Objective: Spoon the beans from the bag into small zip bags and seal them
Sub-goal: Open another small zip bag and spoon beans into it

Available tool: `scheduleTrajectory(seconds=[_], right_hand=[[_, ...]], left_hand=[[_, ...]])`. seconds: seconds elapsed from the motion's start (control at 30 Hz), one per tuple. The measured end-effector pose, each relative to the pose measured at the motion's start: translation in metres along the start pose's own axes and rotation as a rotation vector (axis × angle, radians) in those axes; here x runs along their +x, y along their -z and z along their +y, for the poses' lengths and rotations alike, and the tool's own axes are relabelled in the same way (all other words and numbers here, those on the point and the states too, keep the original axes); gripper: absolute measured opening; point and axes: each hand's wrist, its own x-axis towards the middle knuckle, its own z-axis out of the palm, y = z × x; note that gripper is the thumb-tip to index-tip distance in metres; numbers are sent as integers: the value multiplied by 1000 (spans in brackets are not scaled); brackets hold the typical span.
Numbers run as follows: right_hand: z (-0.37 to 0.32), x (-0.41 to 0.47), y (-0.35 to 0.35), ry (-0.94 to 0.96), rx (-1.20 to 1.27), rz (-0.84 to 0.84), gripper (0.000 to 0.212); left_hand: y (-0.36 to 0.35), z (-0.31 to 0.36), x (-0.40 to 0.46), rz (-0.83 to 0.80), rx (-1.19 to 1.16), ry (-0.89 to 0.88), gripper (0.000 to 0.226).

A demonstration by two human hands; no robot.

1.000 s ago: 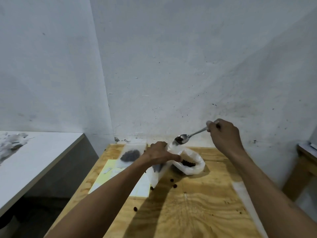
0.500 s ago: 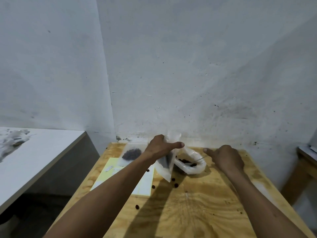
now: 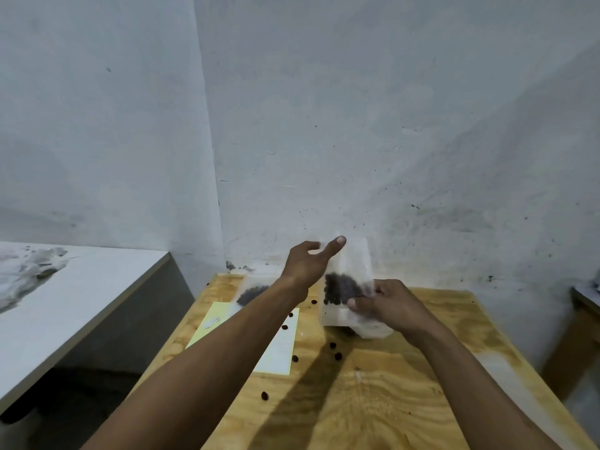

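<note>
Fingers of the left hand (image 3: 306,264) pinch the top edge of a small zip bag (image 3: 349,280), held upright above the wooden table (image 3: 373,401). Lower down, the right hand (image 3: 386,306) grips its side beside the dark beans (image 3: 341,289). Loose beans (image 3: 334,350) lie scattered on the table below.

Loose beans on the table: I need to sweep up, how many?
7 loose beans: one near the front, four by the yellow sheet, two below the held zip bag. More may be hidden.

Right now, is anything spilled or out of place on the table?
Yes. Several loose beans lie scattered on the wooden table and on the yellow sheet, outside any bag, so they look spilled.
</note>
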Motion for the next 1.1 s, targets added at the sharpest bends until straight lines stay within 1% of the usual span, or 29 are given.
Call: scheduleTrajectory(seconds=[0.1,0.13,0.17,0.23,0.3,0.37,0.4,0.47,0.57,0.67,0.73,0.8,0.87,0.93,1.03,1.1], right_hand=[[1,0,2,-53,66,-24,15],[0,-1,4,-64,73,-44,16],[-2,-1,5,-67,77,-60,19],[-7,0,7,-56,118,-39,32],[-16,2,9,-29,217,77,46],[-30,6,15,45,255,189,52],[-37,7,17,83,239,196,51],[-49,10,21,129,160,150,42],[-60,16,18,145,-12,94,20],[-62,21,12,167,-78,76,12],[-60,24,7,182,-155,80,12],[-59,28,0,189,-272,89,17],[-58,30,-6,211,-380,83,32],[-58,32,-7,223,-406,64,42],[-60,31,2,215,-381,23,40],[-62,31,10,213,-358,8,32]], left_hand=[[12,-3,4,50,-109,-102,26],[15,-4,5,65,-141,-102,15],[17,-5,7,73,-156,-101,10],[19,-5,7,69,-127,-123,9],[18,-5,6,61,-59,-163,13],[16,-5,3,39,1,-202,14],[15,-4,1,26,31,-222,15],[12,-4,-1,-2,90,-261,19],[8,-2,-5,-40,151,-293,18],[11,-1,-7,-42,138,-291,16],[15,-3,-6,-40,113,-273,16],[18,-5,-4,-31,110,-246,18],[20,-7,-4,-22,113,-215,21],[21,-4,-3,-16,113,-190,22],[30,4,3,24,107,-184,21],[39,8,10,62,89,-195,21]])
